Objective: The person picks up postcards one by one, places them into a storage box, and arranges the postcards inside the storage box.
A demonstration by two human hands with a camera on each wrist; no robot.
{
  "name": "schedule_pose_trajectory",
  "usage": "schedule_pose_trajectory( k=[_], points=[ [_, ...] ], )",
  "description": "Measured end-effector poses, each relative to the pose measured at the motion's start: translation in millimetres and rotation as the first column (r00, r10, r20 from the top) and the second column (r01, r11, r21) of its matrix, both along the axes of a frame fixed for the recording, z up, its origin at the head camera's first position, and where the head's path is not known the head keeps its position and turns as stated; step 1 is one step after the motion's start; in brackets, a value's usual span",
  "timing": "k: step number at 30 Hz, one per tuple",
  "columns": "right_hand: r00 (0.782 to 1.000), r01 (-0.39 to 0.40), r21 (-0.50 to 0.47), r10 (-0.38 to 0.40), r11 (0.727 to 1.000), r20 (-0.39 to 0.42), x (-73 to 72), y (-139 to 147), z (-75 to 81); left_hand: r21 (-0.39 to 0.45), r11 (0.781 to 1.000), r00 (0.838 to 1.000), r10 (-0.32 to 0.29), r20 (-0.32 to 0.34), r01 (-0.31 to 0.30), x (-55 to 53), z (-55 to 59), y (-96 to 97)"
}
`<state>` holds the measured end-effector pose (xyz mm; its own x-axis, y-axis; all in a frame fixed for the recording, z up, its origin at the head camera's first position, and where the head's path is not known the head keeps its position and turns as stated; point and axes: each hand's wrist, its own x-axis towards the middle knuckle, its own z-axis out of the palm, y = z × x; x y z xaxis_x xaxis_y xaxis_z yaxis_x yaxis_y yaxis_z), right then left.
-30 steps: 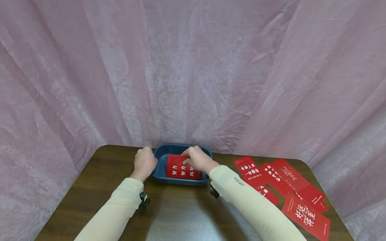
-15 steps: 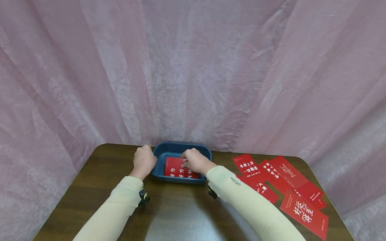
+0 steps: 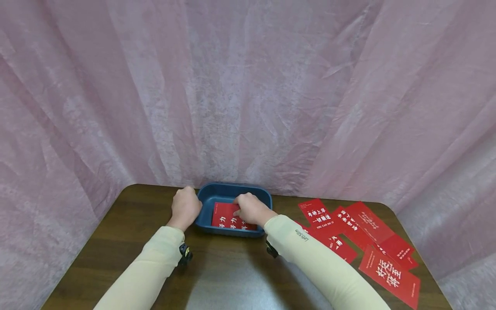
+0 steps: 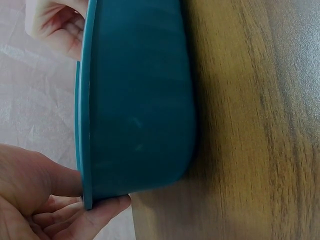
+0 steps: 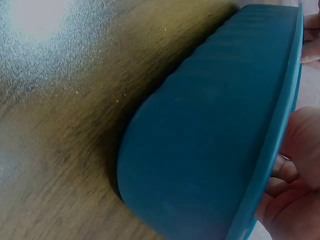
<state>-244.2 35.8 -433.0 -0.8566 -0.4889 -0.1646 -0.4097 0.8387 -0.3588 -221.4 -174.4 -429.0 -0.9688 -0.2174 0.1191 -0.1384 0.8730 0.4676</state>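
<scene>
A blue plastic basin (image 3: 232, 233) stands near the table's back edge. My left hand (image 3: 186, 207) holds its left side; in the left wrist view the thumb of that hand (image 4: 45, 195) is at the rim, with fingers under it against the basin's wall (image 4: 135, 110). Inside the basin lies a red card with white characters (image 3: 223, 215). Reaching over the right rim, my right hand (image 3: 252, 208) pinches this card at its upper right, its thumb on the printed face. Seen from the right wrist, the basin's wall (image 5: 210, 120) partly hides the curled fingers, and the card is out of sight.
Several red cards lie spread and overlapping at the table's right, among them an upper-left card (image 3: 315, 213) and a front card (image 3: 389, 275). The brown wooden table (image 3: 128, 241) meets a pink curtain (image 3: 240, 94) behind the basin.
The right hand and its card have shifted slightly left and lower in the basin, and less of the card shows above the front rim. The left hand stays at the basin's side.
</scene>
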Motion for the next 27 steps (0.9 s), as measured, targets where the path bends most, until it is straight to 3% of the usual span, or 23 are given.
schedule_pose_trajectory(
  k=[14, 21, 27],
  points=[
    [0.999, -0.026, 0.023, 0.027, 0.999, -0.024, -1.9, 3.3, 2.9, -0.010, 1.000, 1.000, 0.000, -0.001, 0.000, -1.7, -1.1, -0.3],
    [1.000, -0.027, -0.045, 0.026, 0.999, -0.011, -1.3, 12.3, 17.2, -0.011, 1.000, 1.000, 0.009, 0.003, -0.009, -3.2, -1.8, -1.3],
    [0.997, -0.027, -0.131, 0.017, 0.991, -0.076, -3.0, 28.3, 39.7, -0.007, 1.000, 0.999, 0.017, 0.035, -0.017, -4.8, -1.4, -3.1]
  ],
)
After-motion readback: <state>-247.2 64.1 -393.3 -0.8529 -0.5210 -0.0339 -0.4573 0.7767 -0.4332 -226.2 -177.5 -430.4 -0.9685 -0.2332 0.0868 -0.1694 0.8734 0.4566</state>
